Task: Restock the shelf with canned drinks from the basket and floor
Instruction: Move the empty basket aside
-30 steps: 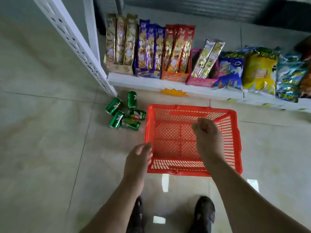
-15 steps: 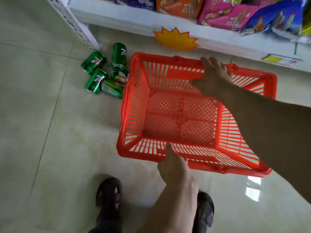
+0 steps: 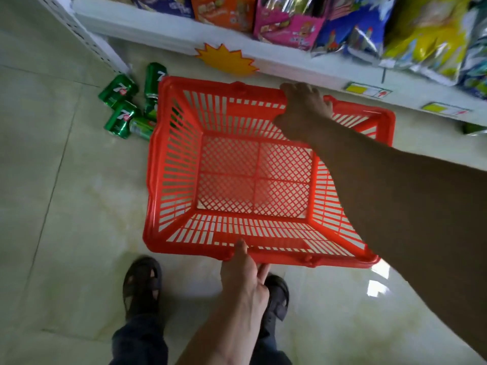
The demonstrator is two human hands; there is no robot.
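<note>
Red basket (image 3: 172, 164) empty | right hand (image 3: 303, 111) clasps far rim, left hand (image 3: 243, 275) pinches near rim | lift level, clear of cans (image 3: 122, 106)

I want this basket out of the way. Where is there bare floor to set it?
Bare tiles lie to the left of the red basket, below the green cans, and to its right under the shelf edge. It is crowded by the cans and near the shoes. Both the left hand and right hand grip its rim.

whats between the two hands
The red basket: the right hand grips its far rim, the left hand its near rim; its mesh bottom looks empty.
</note>
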